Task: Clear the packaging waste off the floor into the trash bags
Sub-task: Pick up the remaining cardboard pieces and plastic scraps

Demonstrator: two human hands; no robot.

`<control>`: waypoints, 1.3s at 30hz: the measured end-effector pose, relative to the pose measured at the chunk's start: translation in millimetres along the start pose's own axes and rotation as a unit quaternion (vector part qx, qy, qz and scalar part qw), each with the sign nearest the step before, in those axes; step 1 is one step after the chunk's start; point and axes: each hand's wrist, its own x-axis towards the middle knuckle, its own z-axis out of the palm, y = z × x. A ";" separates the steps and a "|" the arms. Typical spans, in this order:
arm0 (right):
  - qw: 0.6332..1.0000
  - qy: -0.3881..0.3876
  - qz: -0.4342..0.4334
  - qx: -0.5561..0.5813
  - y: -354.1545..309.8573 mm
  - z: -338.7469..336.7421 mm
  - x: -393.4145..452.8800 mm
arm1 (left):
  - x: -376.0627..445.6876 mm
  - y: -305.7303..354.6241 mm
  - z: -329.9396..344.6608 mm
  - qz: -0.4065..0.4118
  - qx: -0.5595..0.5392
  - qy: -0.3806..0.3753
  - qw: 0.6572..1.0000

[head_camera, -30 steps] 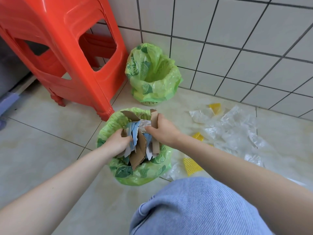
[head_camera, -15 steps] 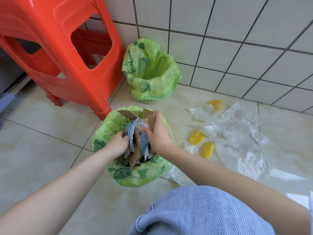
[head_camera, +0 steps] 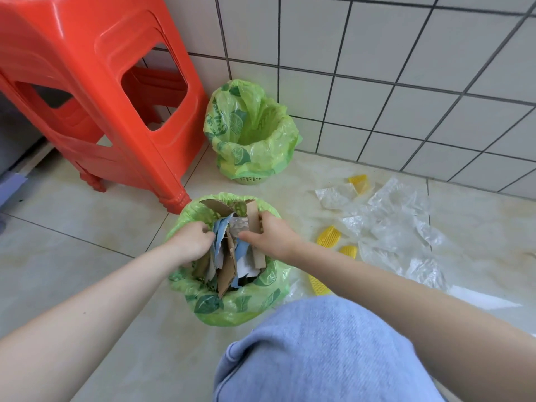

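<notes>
Stools of bright red plastic (head_camera: 95, 91), stacked one on the other, stand at the far left by the white tiled wall (head_camera: 406, 68); just right of their legs sits a green plastic trash bag with lemon prints (head_camera: 252, 134), open at the top, set in a small basket against the wall; nearer the person stands a second green leaf-print trash bag (head_camera: 229, 303), stuffed with torn brown cardboard and blue and white paper scraps (head_camera: 229, 256) that stick up out of its mouth.

Left hand (head_camera: 193, 242) is over the near bag's left side, fingers curled round the left edge of the scraps; right hand (head_camera: 269, 237) is on the right side, thumb and fingers curled tight on a brown cardboard strip (head_camera: 255, 227) and the scraps beside it; both hands squeeze the bunch between them.

Right of the near bag, on the pale floor tiles (head_camera: 87, 285), lie crinkled clear plastic wrappers (head_camera: 391, 227) and yellow foam net sleeves (head_camera: 329, 236); one yellow piece lies close to the wall; a knee in blue denim (head_camera: 319, 352) fills the bottom.
</notes>
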 end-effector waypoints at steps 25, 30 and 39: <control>0.979 0.177 0.103 -0.018 171.9 -182.3 -197.1 | -95.0 217.4 102.5 0.346 0.022 0.051 0.937; 0.962 0.225 0.152 0.010 226.7 -208.5 -251.2 | -120.1 258.1 152.8 0.392 0.059 -0.027 0.918; 0.946 0.236 0.223 0.011 308.4 -200.3 -327.1 | -155.9 296.2 238.9 0.443 0.107 -0.106 0.884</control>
